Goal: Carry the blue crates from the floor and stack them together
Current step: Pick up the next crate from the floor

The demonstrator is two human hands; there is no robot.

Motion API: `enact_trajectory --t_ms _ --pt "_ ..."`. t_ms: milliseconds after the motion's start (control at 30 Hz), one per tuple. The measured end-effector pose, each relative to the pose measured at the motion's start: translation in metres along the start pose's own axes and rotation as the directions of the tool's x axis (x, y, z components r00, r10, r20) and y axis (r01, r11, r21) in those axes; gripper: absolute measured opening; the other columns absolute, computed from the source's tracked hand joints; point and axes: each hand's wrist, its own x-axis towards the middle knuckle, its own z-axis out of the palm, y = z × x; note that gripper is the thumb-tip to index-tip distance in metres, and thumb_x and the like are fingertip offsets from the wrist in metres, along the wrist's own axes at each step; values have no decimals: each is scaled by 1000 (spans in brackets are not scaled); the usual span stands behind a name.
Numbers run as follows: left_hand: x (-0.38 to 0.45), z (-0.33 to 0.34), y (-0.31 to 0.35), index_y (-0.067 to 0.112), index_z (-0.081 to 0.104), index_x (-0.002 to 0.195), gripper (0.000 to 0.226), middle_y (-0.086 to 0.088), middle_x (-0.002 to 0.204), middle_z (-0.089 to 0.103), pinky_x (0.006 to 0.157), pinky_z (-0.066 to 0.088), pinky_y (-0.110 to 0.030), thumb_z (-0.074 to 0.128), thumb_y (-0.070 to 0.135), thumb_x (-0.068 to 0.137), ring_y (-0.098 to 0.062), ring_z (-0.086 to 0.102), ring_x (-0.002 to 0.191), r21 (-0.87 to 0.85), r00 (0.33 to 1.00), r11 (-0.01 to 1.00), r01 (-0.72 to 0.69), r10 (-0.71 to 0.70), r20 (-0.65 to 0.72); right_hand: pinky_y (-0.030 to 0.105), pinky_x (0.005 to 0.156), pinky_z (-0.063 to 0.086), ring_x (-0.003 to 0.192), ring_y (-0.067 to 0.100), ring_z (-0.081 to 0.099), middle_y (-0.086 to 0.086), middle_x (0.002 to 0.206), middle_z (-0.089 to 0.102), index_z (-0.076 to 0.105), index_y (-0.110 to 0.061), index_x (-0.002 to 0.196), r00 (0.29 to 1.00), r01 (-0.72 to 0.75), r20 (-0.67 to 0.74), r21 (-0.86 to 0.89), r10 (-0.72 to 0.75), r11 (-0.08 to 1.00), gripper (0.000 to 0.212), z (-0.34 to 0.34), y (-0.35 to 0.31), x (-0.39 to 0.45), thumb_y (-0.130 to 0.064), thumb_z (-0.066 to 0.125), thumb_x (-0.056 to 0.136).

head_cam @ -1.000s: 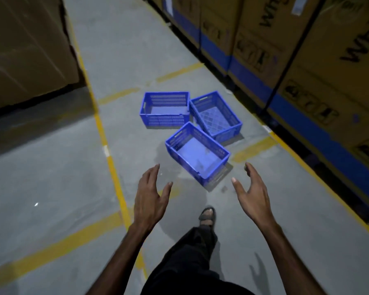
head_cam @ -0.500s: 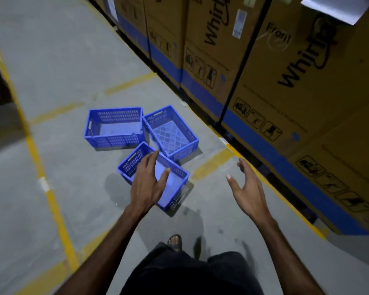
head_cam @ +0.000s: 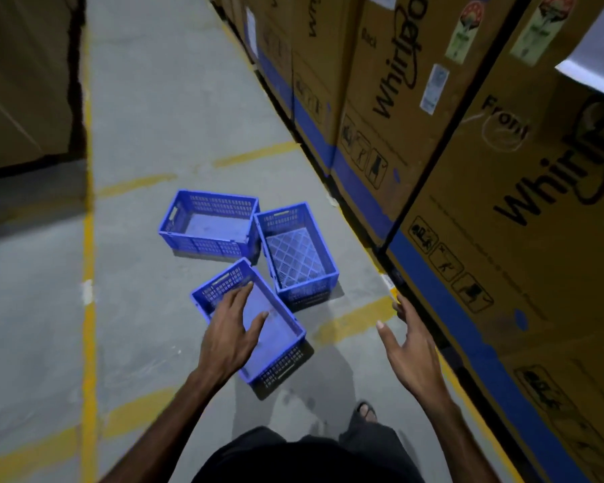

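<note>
From my head camera, my left hand [head_cam: 231,334] is spread open with straight fingers over the nearest blue crate [head_cam: 248,320]; whether it touches, I cannot tell. My right hand [head_cam: 409,346] is open too, holding nothing, near the cardboard boxes [head_cam: 502,190]. Two more blue crates [head_cam: 210,223] [head_cam: 299,252] sit on the floor [head_cam: 147,291] just beyond, unstacked.

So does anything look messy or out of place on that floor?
Somewhat. The three blue crates lie scattered at different angles: the nearest crate sits skewed to the far left crate and the right crate. None is stacked, and none looks damaged.
</note>
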Motion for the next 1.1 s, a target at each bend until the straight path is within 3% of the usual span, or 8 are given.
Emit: enact_trajectory --t_ms 133,267,400,533,767,1000,1100 --pt "-9 20 35 17 48 149 67 -1 146 54 104 47 -40 52 57 95 -22 52 134 -35 982 989 143 -146 -120 39 110 41 141 11 44 -7 153 49 32 -34 157 987 77 142 -32 -72 997 67 -33 14 62 -38 63 98" --pt "-20 38 55 19 47 149 64 -1 145 54 107 46 -43 57 52 95 -22 52 134 -65 923 950 305 -312 -226 42 110 43 138 15 48 -2 150 53 36 -28 156 938 203 306 -99 -164 974 67 -42 13 127 -35 66 97" --pt "-38 45 71 24 46 150 60 6 143 53 106 46 -39 63 47 97 -17 54 127 -160 823 877 452 -480 -303 36 104 42 135 20 52 2 147 56 37 -23 155 855 332 456 -119 -246 936 65 -26 -8 174 -35 65 98" --pt "-45 50 71 28 44 151 62 7 144 52 100 48 -38 59 52 97 -15 54 126 -191 728 810 555 -584 -360 42 106 44 136 23 52 3 150 53 33 -24 157 769 434 564 -113 -302 894 68 6 -30 212 -39 63 99" --pt "-26 70 44 28 43 151 60 8 145 51 100 49 -38 60 47 97 -16 55 126 -312 592 700 642 -712 -378 40 105 45 134 22 54 3 149 55 31 -26 158 635 551 701 -117 -325 826 70 72 -67 256 -45 62 98" --pt "10 85 12 27 39 154 62 3 146 48 97 46 -35 60 46 98 -18 52 126 -383 559 657 650 -754 -345 41 104 44 134 26 53 10 151 51 32 -19 158 513 628 810 -129 -283 768 68 140 -95 286 -40 61 100" --pt "16 87 2 25 39 154 63 2 147 48 101 46 -36 60 45 98 -20 52 128 -429 478 585 688 -811 -338 42 105 44 136 26 53 9 153 50 32 -19 157 427 666 872 -125 -238 735 67 168 -110 297 -39 61 100"
